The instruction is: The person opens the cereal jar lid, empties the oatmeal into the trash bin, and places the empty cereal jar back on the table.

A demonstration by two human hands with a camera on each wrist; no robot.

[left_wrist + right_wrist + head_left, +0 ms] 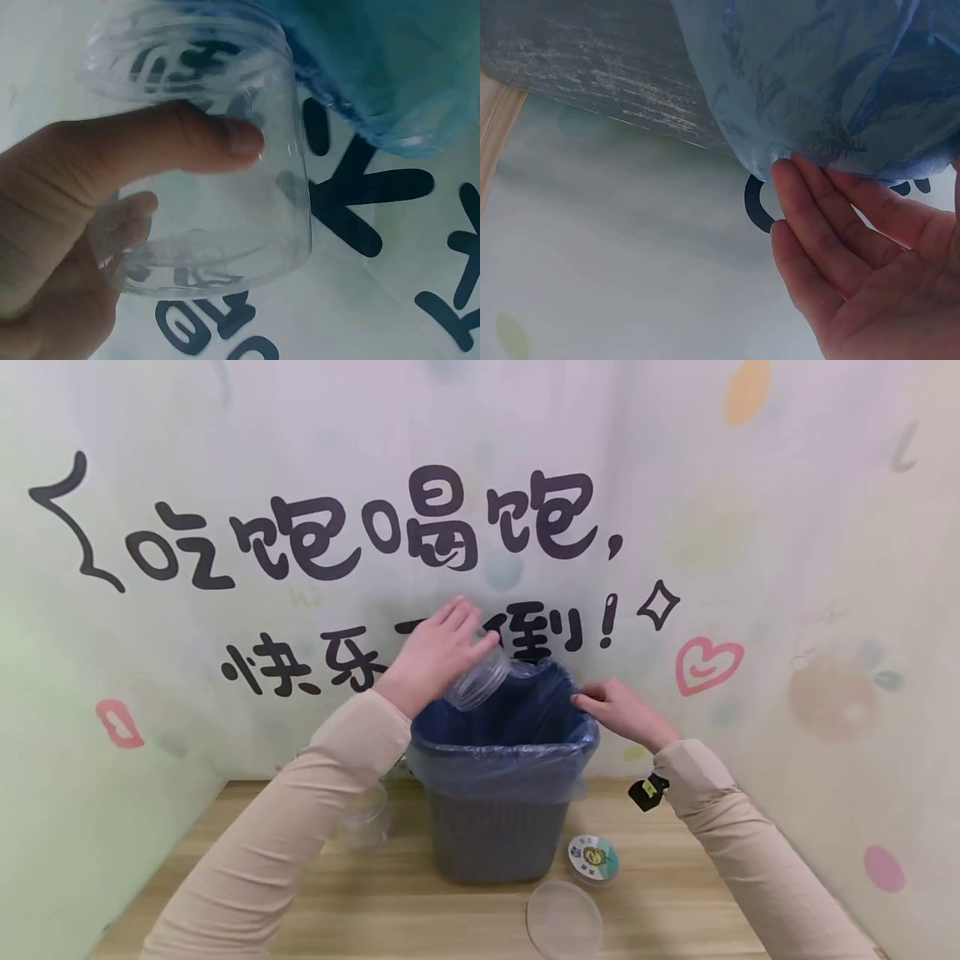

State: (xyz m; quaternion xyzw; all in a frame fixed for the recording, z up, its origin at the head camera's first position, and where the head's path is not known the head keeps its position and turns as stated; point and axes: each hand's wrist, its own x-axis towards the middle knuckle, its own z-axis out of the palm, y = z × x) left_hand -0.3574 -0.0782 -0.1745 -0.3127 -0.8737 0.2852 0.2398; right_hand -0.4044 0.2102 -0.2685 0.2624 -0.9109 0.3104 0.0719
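Observation:
My left hand (438, 647) grips a clear plastic jar (478, 681), tilted with its threaded mouth toward the bin's opening. The thumb (187, 139) lies across the jar's side, and the clear wall shows nothing inside. Below it stands a grey trash bin (495, 839), lined with a blue plastic bag (502, 768) folded over the rim. On the bin's right side, my right hand (626, 706) holds the bagged rim, thumb at the top edge. In the right wrist view its fingers (829, 225) lie against the outside of the bag.
A second clear jar (363, 818) stands left of the bin, partly behind my left sleeve. Right of the bin's base sits a round container with a printed lid (592, 858). A translucent disc (564, 920) lies nearer on the wooden table (375, 910). Behind rises a printed wall (300, 427).

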